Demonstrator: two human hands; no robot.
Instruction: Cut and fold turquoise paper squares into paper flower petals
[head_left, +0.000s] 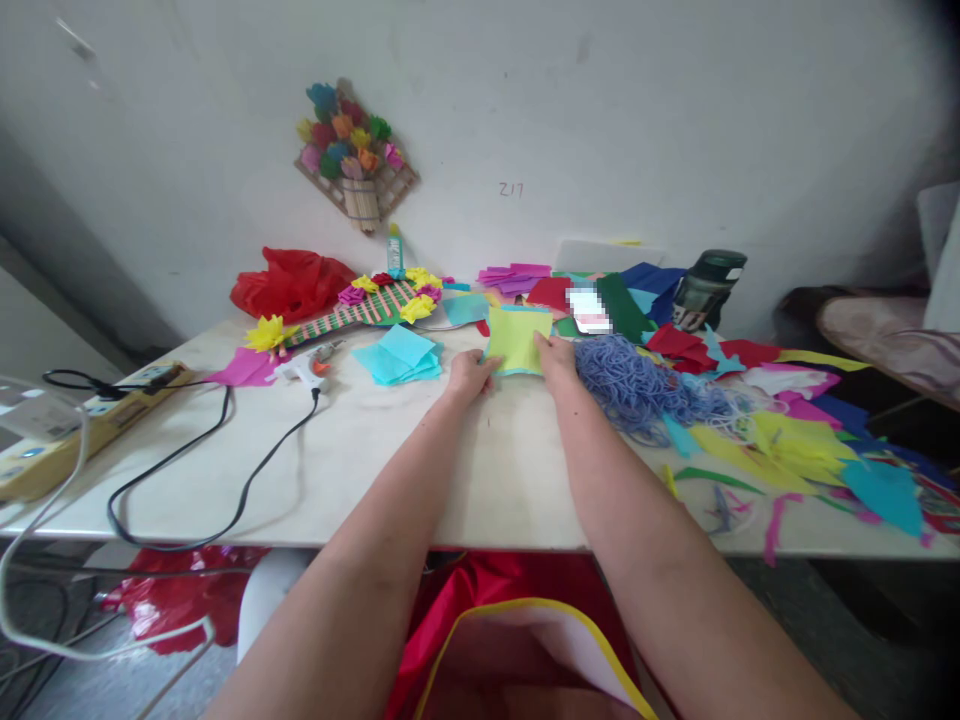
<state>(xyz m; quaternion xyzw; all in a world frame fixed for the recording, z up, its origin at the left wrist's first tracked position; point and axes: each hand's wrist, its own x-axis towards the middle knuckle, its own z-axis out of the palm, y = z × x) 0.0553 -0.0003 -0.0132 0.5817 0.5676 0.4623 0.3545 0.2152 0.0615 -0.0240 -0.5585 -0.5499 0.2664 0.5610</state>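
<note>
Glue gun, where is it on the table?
In the head view the glue gun lies left of the left hand, between the pink paper and the stack of light blue squares.

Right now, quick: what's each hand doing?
Left hand: closed on the left edge of the yellow sheet.
Right hand: closed on the sheet's right edge.

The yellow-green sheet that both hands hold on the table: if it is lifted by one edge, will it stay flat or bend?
The yellow-green sheet looks thin like the cut scraps nearby, so it would probably droop. It seems very light, so a push may slide it easily on the smooth table. The left hand and right hand press its lower corners, which probably keeps it flat.
</note>
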